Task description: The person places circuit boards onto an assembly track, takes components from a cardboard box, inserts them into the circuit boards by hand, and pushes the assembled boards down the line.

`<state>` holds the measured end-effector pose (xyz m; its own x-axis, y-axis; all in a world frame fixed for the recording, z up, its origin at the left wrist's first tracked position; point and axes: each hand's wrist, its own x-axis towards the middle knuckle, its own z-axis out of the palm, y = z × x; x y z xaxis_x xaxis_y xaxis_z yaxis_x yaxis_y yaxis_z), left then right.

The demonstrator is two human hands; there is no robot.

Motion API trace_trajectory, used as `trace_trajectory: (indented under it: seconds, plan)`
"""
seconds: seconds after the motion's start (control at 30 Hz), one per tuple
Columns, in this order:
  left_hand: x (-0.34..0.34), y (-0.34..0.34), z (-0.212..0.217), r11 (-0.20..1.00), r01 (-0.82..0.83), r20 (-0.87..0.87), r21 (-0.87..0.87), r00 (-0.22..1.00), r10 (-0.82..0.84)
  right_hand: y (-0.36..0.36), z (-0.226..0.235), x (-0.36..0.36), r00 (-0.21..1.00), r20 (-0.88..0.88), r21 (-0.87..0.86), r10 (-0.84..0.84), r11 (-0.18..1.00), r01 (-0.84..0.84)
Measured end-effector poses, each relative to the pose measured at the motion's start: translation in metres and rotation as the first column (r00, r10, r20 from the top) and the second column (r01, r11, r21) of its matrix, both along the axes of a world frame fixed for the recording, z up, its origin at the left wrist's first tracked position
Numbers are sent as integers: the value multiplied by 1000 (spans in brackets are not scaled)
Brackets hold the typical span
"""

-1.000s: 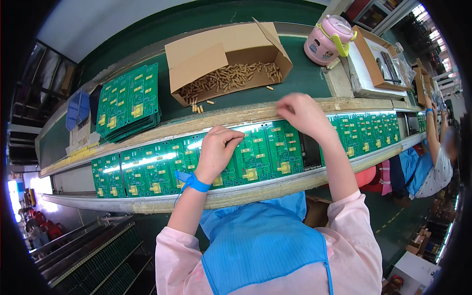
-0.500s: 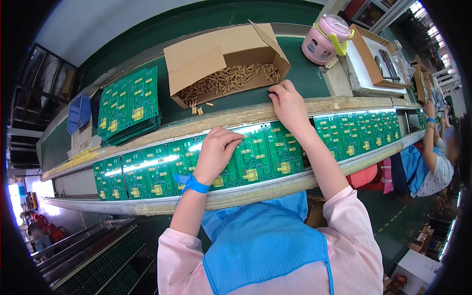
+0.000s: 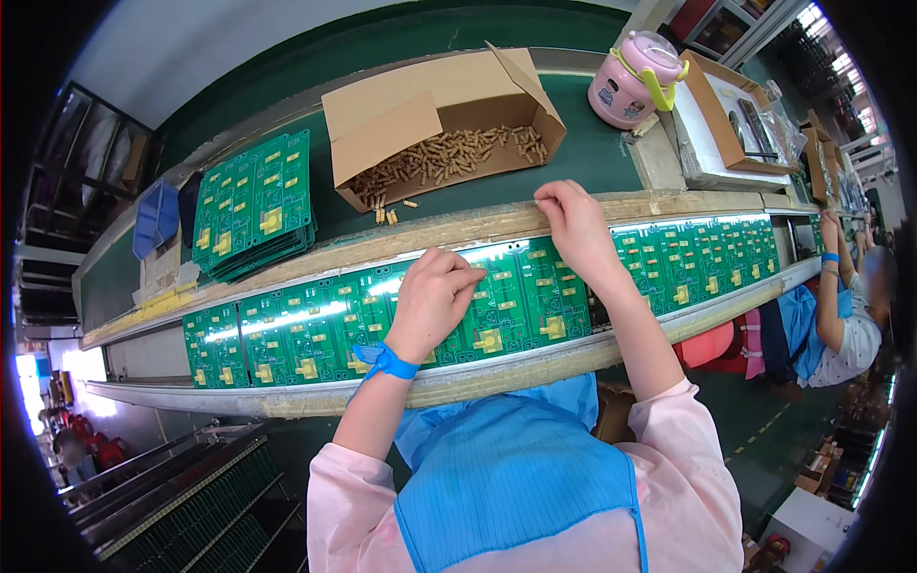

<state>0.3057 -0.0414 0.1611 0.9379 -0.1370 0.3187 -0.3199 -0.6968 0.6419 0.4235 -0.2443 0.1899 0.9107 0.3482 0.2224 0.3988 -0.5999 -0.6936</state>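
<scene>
Over the row of green circuit boards (image 3: 506, 298), my left hand (image 3: 432, 298) has its thumb and fingers pinched just above a board. Anything between those fingertips is too small to make out. A blue band (image 3: 384, 361) circles my left wrist. My right hand (image 3: 580, 229) is held above the wooden rail (image 3: 478, 226) at the boards' far side, its thumb and index finger together. What it pinches, if anything, I cannot tell. Beyond it, an open cardboard box (image 3: 382, 122) lies with many small tan cylindrical parts (image 3: 449, 158) in it, and a few of them lie spilled at its front corner.
A stack of similar boards (image 3: 253, 196) stands left of the box, with a blue bin (image 3: 155, 220) beside it. To the right are a pink lidded pot (image 3: 630, 86) and a tray-like carton (image 3: 731, 105). Another person (image 3: 841, 306) works farther along the line at right.
My right hand has drawn back from the box's front edge toward me and a little right. My left hand has shifted slightly right over the boards.
</scene>
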Motion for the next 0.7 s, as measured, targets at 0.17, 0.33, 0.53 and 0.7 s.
trace_trajectory:
  seconds: [0.17,0.33,0.53,0.7]
  plan:
    - [-2,-2,5,999,-36,14,31,999,36,-25,9,-26,976,-144,10,164,986,-164]
    - [2,1,25,990,22,13,137,1000,-24,-42,-3,-35,962,-153,-95,228,965,-244]
    - [11,39,26,862,-343,142,373,939,312,-44,-14,-39,960,-108,-56,260,962,-267]
    - [9,53,12,765,-432,159,478,899,409,-41,-16,-40,975,-101,-28,201,979,-204]
